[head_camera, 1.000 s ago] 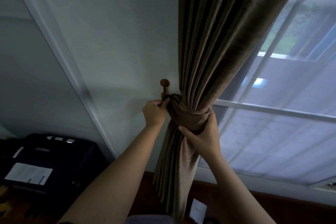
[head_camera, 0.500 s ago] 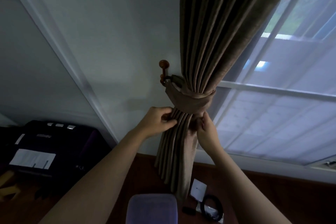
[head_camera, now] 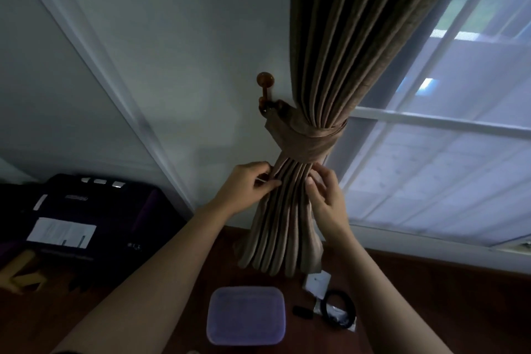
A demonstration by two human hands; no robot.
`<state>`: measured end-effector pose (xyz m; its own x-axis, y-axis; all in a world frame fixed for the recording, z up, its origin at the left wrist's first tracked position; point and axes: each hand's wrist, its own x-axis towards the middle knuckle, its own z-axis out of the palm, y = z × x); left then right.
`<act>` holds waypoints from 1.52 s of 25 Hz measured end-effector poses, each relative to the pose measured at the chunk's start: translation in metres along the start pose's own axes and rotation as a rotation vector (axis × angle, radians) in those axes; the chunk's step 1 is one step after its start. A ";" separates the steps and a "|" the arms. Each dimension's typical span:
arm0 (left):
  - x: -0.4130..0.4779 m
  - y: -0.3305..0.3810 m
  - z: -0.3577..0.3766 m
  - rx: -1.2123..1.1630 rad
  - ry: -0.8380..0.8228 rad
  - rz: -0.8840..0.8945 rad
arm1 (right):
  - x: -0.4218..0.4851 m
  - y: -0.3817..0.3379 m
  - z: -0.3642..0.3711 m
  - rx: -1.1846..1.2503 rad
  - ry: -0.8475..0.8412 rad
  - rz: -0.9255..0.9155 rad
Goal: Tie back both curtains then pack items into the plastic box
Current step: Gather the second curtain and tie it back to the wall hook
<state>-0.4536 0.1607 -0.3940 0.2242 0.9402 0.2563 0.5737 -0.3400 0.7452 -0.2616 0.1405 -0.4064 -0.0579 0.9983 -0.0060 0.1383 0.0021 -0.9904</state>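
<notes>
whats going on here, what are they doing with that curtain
A person is tying back a brown curtain by a window. The fabric tieback is wrapped round the gathered curtain and looped on the wooden wall hook. The left hand and right hand each pinch folds just below the band, apparently neatening them. Below, a lidded plastic box sits on a wooden surface, with a black cable coil lying outside it.

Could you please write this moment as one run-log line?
curtain: gathered, tieback on hook | left hand: pinches pleats | right hand: pinches pleats | plastic box: untouched
</notes>
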 end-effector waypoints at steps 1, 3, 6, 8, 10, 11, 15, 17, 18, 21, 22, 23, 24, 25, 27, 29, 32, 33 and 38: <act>-0.001 0.000 0.000 0.044 0.005 0.015 | 0.004 0.005 -0.004 -0.027 -0.076 -0.003; -0.003 -0.002 0.001 0.102 0.026 0.036 | 0.015 0.006 -0.010 -0.188 -0.219 -0.068; -0.008 -0.001 0.002 0.085 0.052 0.058 | 0.027 0.006 -0.004 -0.379 -0.266 -0.138; -0.010 -0.001 0.004 0.068 0.053 0.042 | 0.031 0.003 0.004 -0.388 -0.290 -0.167; -0.016 -0.003 0.003 0.066 0.051 0.001 | 0.033 0.003 0.014 -0.328 -0.288 -0.151; -0.019 -0.005 0.002 0.061 0.049 -0.010 | 0.034 0.003 0.017 -0.289 -0.280 -0.125; -0.024 -0.009 -0.006 -0.005 0.073 -0.024 | 0.038 -0.001 0.010 -0.292 -0.360 -0.114; -0.021 -0.009 -0.007 -0.002 0.055 -0.018 | 0.033 0.000 0.003 -0.341 -0.336 -0.170; -0.019 -0.008 -0.006 0.027 0.046 -0.001 | 0.030 0.001 0.001 -0.336 -0.313 -0.177; -0.015 -0.007 -0.002 0.148 0.074 0.090 | 0.025 0.001 -0.005 -0.308 -0.268 -0.121; -0.014 -0.007 -0.002 0.196 0.100 0.119 | 0.025 -0.001 -0.010 -0.296 -0.264 -0.085; -0.014 -0.009 -0.005 0.254 0.132 0.141 | 0.027 -0.004 -0.015 -0.268 -0.262 -0.045; -0.014 -0.012 -0.010 0.315 0.172 0.151 | 0.029 -0.006 -0.020 -0.221 -0.256 -0.006; -0.014 -0.016 -0.015 0.372 0.216 0.149 | 0.032 -0.008 -0.025 -0.188 -0.243 0.022; -0.016 -0.017 -0.020 0.447 0.257 0.113 | 0.041 -0.009 -0.034 -0.189 -0.213 0.037; -0.015 -0.011 -0.016 0.444 0.228 0.099 | 0.048 -0.008 -0.038 -0.269 -0.182 -0.014; -0.013 -0.004 -0.006 0.324 0.147 0.080 | 0.038 0.002 -0.041 -0.458 -0.093 -0.194; -0.013 -0.005 -0.005 0.279 0.131 0.050 | 0.027 0.008 -0.042 -0.487 -0.074 -0.234; -0.017 -0.018 0.004 0.157 0.010 -0.090 | -0.016 0.041 -0.042 -0.641 0.037 -0.135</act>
<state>-0.4647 0.1505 -0.4147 0.1587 0.9670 0.1994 0.7071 -0.2522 0.6606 -0.2136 0.1274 -0.4416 -0.0841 0.9881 0.1289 0.6949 0.1508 -0.7031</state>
